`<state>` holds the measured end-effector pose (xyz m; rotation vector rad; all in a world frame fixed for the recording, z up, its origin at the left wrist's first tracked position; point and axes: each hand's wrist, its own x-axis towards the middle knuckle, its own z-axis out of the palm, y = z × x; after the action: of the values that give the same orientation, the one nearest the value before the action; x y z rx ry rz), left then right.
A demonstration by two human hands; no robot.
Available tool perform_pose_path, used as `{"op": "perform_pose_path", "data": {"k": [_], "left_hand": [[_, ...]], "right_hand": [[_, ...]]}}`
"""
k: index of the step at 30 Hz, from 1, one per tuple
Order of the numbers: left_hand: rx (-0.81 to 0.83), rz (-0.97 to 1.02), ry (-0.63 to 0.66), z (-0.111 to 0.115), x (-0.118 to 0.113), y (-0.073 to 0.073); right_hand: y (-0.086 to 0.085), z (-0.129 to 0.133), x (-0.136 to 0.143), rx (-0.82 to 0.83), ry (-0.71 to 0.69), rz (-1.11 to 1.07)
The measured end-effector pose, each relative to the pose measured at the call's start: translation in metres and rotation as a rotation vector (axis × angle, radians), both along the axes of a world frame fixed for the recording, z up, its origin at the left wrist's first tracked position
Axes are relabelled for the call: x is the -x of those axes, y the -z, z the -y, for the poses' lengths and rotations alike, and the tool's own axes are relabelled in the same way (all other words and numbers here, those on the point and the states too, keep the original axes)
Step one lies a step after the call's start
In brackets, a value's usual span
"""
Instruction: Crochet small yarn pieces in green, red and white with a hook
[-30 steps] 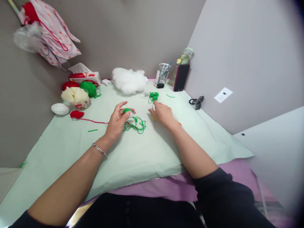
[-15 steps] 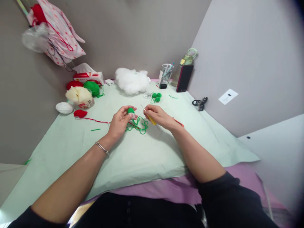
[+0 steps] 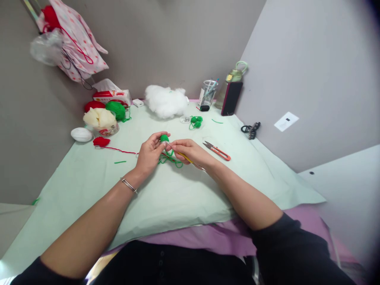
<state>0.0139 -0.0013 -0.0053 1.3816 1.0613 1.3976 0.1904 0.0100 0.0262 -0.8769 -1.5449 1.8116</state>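
Observation:
A small green crocheted piece (image 3: 164, 138) with a whitish lower part is pinched in the fingers of my left hand (image 3: 150, 154). My right hand (image 3: 190, 152) is closed around a crochet hook with a yellow handle (image 3: 186, 157). The hook's metal tip meets the lower part of the piece, close to my left thumb. Loose green yarn (image 3: 170, 160) lies in loops on the pale green cloth (image 3: 178, 202) beneath both hands. A red strand (image 3: 121, 150) runs from a small red yarn bundle (image 3: 101, 141) towards my left hand.
Orange-handled snips (image 3: 218, 151) lie right of my right hand. Behind are white stuffing (image 3: 166, 101), a small green yarn bundle (image 3: 196, 122), a pen cup (image 3: 208, 95), a phone (image 3: 232, 98) and a bottle (image 3: 234, 75). Yarn balls (image 3: 115, 110) and a tissue box (image 3: 112, 96) stand back left.
My right hand has moved left with the hook, bringing its tip against the piece. The snips, mostly covered before, now show fully. My left hand has hardly moved.

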Motion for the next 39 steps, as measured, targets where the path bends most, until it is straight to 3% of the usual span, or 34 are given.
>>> {"op": "perform_pose_path", "data": {"k": [12,20,26,32,35,39], "left_hand": [[-0.072,-0.146,-0.04,0.002,-0.002,0.011],[-0.11,-0.213,-0.068,0.003,-0.002,0.017],[-0.098,-0.123,-0.065,0.001,-0.005,0.013],[-0.03,0.012,-0.005,0.006,-0.006,-0.001],[0.006,0.059,0.05,0.008,-0.005,-0.005],[0.017,0.067,0.081,0.008,-0.004,-0.005]], "right_hand": [[-0.004,-0.006,-0.007,0.26,-0.078,-0.077],[-0.001,-0.01,-0.006,0.324,-0.096,-0.114],[-0.004,-0.003,-0.003,0.217,-0.004,-0.171],[-0.005,0.007,0.004,-0.204,0.077,-0.102],[-0.005,0.009,0.005,-0.231,0.099,-0.056],[-0.007,0.009,0.003,-0.146,0.116,-0.046]]}}
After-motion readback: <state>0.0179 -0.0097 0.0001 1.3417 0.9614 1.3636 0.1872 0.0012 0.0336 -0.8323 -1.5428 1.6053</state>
